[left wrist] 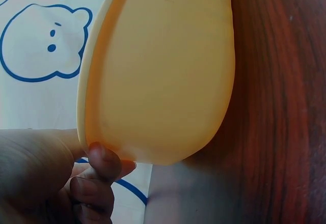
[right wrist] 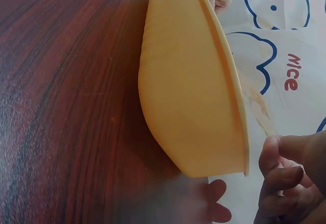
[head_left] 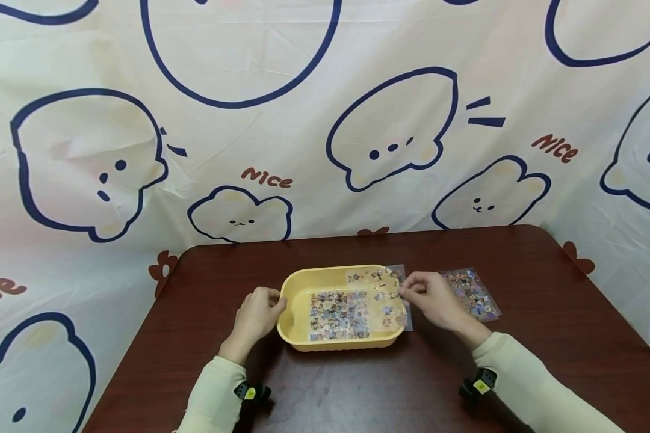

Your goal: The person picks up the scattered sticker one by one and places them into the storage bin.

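My left hand (head_left: 257,319) grips the left end of a yellow plastic basin (head_left: 341,347), thumb and fingers at its rim. In the left wrist view, the fingertips (left wrist: 104,160) press against the basin's outer wall. My right hand (head_left: 436,299) pinches the edge of a clear sheet with small printed figures (head_left: 387,310), which overlaps the basin's right end. The right wrist view shows this clear sheet (right wrist: 259,109) slanting from the fingertips towards the rim. Inside the basin lies a sheet densely covered in small colourful pictures (head_left: 338,316).
Another colourful picture sheet (head_left: 471,293) lies on the dark brown table (head_left: 346,391), just beyond my right hand. A white cloth (head_left: 314,132) printed with blue cartoon outlines hangs behind the table and along its sides. Each wrist wears a black strap with a small device.
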Demonstrator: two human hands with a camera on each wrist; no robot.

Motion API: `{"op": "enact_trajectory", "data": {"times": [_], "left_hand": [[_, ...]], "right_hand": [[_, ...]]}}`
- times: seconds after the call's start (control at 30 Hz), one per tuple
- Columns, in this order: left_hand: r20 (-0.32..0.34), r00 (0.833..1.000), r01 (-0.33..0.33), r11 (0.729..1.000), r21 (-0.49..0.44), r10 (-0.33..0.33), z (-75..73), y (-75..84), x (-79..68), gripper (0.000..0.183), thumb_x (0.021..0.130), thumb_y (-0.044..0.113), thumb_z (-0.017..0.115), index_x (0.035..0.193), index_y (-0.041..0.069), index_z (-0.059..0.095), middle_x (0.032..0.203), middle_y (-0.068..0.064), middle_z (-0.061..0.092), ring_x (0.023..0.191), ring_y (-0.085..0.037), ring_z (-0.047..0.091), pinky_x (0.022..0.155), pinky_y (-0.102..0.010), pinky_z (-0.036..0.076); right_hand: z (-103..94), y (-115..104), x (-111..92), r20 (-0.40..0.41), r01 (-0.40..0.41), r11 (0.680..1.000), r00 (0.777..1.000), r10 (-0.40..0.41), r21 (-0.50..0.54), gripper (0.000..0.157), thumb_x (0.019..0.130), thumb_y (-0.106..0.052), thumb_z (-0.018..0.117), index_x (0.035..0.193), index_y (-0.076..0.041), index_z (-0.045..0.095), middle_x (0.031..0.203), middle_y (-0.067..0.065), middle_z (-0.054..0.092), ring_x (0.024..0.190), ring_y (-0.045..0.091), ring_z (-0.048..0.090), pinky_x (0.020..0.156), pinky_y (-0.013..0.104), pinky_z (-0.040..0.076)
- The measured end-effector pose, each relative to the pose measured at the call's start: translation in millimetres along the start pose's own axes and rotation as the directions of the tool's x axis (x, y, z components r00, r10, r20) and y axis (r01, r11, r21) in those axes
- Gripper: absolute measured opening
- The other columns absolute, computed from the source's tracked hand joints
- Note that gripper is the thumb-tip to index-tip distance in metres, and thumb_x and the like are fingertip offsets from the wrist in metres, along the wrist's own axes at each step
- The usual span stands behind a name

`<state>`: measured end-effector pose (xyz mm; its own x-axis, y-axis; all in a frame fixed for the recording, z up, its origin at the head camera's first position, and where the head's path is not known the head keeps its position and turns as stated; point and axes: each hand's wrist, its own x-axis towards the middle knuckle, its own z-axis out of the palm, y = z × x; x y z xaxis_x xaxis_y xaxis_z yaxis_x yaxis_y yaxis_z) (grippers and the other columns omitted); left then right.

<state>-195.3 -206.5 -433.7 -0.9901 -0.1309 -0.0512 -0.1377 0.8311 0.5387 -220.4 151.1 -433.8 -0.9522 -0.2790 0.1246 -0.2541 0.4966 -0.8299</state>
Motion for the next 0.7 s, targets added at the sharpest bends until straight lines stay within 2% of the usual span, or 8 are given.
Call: {"op": "enact_trajectory", "data": {"times": [0.33, 0.7], "left_hand": [[0.005, 1.000, 0.000, 1.000, -0.004, 0.000, -0.5, -0.1, 1.1, 0.034, 0.097, 0.025, 0.064, 0.119, 0.001, 0.072, 0.100, -0.011, 0.078, 0.083, -0.019, 0.071, 0.075, -0.043, 0.055], [0.011, 1.000, 0.007, 1.000, -0.006, -0.007, -0.3, -0.4, 0.5, 0.035, 0.097, 0.025, 0.064, 0.120, 0.001, 0.072, 0.100, -0.011, 0.078, 0.081, -0.018, 0.070, 0.073, -0.042, 0.055]], "right_hand": [[4.9, -1.4, 0.8, 0.039, 0.003, 1.000, 0.999, -0.004, 0.025, 0.012, 0.096, -0.011, 0.067, 0.090, -0.001, 0.068, 0.068, 0.007, 0.069, 0.050, 0.004, 0.041, 0.049, 0.023, 0.032], [9.7, -7.1, 1.2, 0.064, 0.009, 0.999, 0.998, -0.012, 0.049, 0.012, 0.097, -0.011, 0.066, 0.092, 0.000, 0.069, 0.069, 0.007, 0.069, 0.051, 0.005, 0.044, 0.049, 0.023, 0.034]]}}
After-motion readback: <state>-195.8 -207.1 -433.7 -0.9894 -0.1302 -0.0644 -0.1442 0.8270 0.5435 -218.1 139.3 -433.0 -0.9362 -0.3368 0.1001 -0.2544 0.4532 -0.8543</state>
